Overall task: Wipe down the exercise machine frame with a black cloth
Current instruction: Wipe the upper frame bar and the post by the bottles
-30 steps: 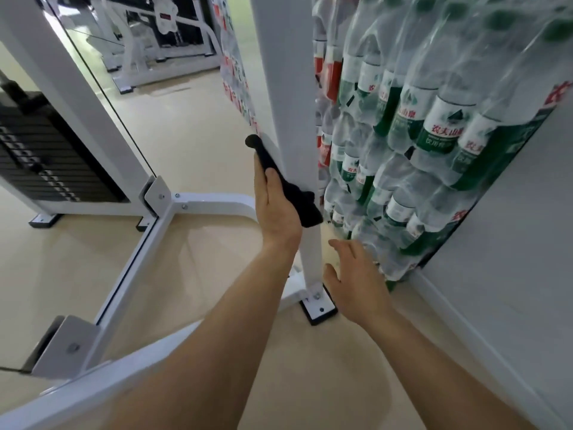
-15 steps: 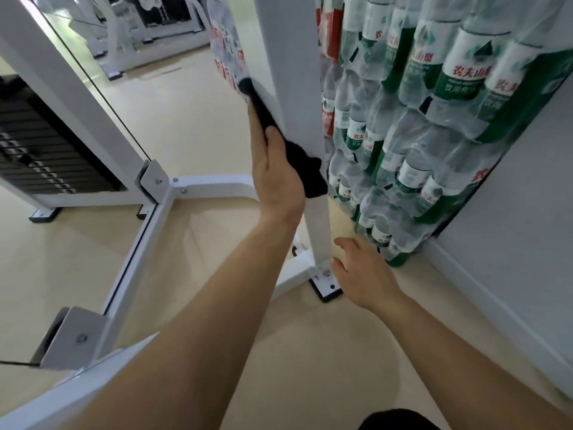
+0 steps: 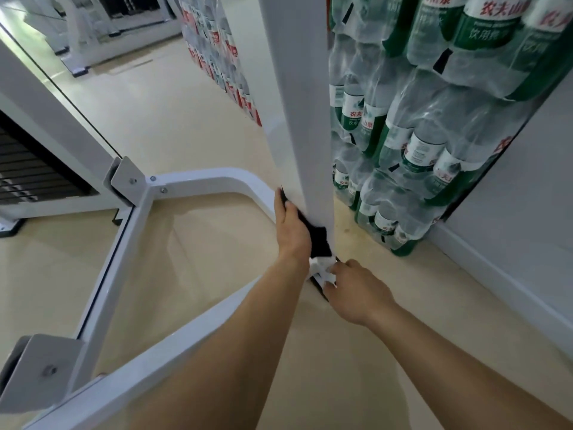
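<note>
Left hand (image 3: 293,234) slid cloth (image 3: 317,240) down post (image 3: 297,119)

The smooth, pale beige floor (image 3: 186,97) under me carries the white metal exercise-machine frame (image 3: 192,181), whose tall square white upright post (image 3: 297,119) stands on a small white foot plate (image 3: 317,268). Left of that post, the frame's low rails run across the floor towards a black weight stack (image 3: 28,175). Just right of the post, shrink-wrapped packs of clear plastic water bottles with green-and-white labels (image 3: 403,169) are stacked up from the floor.
</note>
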The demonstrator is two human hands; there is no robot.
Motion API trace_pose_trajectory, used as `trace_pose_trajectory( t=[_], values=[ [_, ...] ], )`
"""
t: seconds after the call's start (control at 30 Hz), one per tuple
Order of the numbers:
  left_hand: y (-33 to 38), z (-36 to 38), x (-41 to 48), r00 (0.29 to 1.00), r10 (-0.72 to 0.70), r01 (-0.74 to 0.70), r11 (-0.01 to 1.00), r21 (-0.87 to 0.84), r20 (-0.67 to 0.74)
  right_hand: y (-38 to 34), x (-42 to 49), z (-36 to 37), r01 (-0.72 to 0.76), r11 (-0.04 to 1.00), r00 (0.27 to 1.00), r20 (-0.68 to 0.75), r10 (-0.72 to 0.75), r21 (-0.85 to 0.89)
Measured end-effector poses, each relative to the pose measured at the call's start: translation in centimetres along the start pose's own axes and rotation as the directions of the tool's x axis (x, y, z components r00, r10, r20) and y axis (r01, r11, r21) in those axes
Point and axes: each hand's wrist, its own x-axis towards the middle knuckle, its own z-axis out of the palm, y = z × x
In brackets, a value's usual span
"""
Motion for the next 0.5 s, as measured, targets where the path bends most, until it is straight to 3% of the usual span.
trace_pose_trajectory(
  t=[0.1,0.23,0.5],
  values=[
    [3.9,-0.3,-0.6,0.991,0.131,-0.128,0.974,-0.185,0.005,-0.8,0.5,-0.3,-0.057,0.995,0.998,0.021,0.056,0.076],
    [1.3,-0.4,-1.6,0.978,0.206,-0.203,0.972,-0.117,0.015,-0.4,0.5,0.6,-0.160,0.956,0.986,0.078,0.146,0.245],
    [-9.8,0.2,1.1,0.988,-0.149,0.145,0.986,-0.084,-0.048,2.4,2.3,3.3,-0.237,0.799,0.961,0.012,0.277,0.553]
  ],
)
